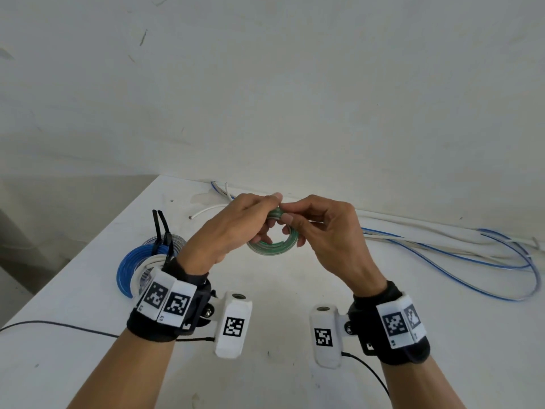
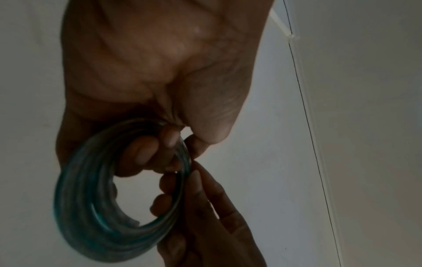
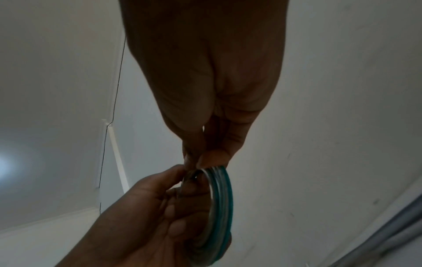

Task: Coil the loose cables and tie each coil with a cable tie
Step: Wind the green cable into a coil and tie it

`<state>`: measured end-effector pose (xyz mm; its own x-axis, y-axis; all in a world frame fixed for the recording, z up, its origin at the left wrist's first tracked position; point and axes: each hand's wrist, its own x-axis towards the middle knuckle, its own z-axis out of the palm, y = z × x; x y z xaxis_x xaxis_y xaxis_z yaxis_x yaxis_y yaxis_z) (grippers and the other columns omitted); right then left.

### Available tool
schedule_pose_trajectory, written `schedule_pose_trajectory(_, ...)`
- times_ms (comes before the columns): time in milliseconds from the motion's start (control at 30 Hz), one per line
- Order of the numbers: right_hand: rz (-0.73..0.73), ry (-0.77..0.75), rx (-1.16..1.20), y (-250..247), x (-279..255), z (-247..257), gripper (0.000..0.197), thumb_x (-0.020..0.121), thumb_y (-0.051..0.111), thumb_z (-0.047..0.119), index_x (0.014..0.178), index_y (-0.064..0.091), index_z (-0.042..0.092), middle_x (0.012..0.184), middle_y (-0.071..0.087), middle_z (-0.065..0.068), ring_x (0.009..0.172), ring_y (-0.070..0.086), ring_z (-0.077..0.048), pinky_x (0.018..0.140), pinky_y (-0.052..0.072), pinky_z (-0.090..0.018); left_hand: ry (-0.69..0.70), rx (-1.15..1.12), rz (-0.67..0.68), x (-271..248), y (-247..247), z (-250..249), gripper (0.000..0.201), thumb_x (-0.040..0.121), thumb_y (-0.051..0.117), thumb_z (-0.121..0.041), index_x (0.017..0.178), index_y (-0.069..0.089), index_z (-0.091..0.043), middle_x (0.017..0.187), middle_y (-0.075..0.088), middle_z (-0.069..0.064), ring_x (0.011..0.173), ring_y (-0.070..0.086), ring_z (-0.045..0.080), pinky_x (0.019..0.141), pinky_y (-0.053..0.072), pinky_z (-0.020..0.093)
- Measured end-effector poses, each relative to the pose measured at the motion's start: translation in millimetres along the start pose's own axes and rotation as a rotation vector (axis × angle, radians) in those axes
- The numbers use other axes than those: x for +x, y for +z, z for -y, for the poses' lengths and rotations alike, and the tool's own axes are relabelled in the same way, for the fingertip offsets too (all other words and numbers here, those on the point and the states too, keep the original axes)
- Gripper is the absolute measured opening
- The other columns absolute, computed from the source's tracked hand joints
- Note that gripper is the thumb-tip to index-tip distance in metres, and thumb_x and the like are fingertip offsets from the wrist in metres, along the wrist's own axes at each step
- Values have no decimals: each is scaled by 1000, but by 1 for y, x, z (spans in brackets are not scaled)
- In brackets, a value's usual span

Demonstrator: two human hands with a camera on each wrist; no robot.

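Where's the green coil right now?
In the head view the green coil is held up above the middle of the white table, gripped by the left hand and pinched at its top by the right hand.

We see a plain white wall (image 1: 265,84) with faint scuffs behind a white table (image 1: 73,305), grey floor (image 1: 35,208) at left.

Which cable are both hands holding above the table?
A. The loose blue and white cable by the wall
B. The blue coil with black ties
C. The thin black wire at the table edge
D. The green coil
D: the left hand and the right hand both grip the green coil, while the blue coil lies on the table beside the left wrist.
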<state>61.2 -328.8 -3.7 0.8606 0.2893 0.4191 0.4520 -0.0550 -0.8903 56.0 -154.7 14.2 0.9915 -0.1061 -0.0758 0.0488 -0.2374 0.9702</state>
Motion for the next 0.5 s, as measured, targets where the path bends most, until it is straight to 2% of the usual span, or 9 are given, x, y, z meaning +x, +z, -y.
schedule_pose_trajectory(33,-8,-5,3,1,0,0,20,92,71,2,93,77,21,80,75,0,72,73,-24,57,54,-27,-2,-25,-4,0,0,-1,45,107,44,-35,73,59,-10,52,47,-11,47,47,9,83,57,42)
schedule_pose_trajectory(133,-91,-30,17,6,0,-2,11,91,73,4,94,75,15,82,76,-3,73,74,-24,58,55,-29,19,-46,-92,2,2,-2,43,107,45,-33,73,60,-10,56,44,-7,66,54,20,66,54,20)
schedule_pose_trajectory(167,-133,-36,31,8,0,-3,7,90,75,5,92,73,12,82,76,-4,74,75,-24,58,55,-29,25,-53,-117,2,3,-2,44,107,45,-33,72,59,-11,56,43,-6,68,55,21,66,52,18)
schedule_pose_trajectory(267,-193,-41,26,10,0,-3,10,85,80,7,89,72,11,84,77,-1,76,75,-18,59,58,-29,32,-140,-131,1,4,-4,45,106,47,-33,67,54,-11,53,41,-5,52,52,13,81,53,34)
schedule_pose_trajectory(300,-172,-29,10,9,0,-2,14,83,82,8,91,73,14,87,77,3,77,75,-15,58,59,-29,27,-197,-130,0,4,-5,45,107,47,-32,67,53,-10,50,39,-6,46,47,10,81,53,36)
schedule_pose_trajectory(367,-119,-12,-16,6,-1,-1,22,81,84,9,95,73,22,92,77,6,79,74,-14,55,59,-29,8,-282,-128,-1,3,-6,44,107,46,-30,69,50,-9,46,37,-8,39,40,7,77,52,35)
schedule_pose_trajectory(500,-98,-33,51,-1,1,3,20,82,81,4,98,75,16,90,78,-2,75,73,-18,57,57,-27,-11,-324,-100,-1,4,-9,44,107,46,-31,68,50,-9,47,29,-6,43,30,13,76,52,35)
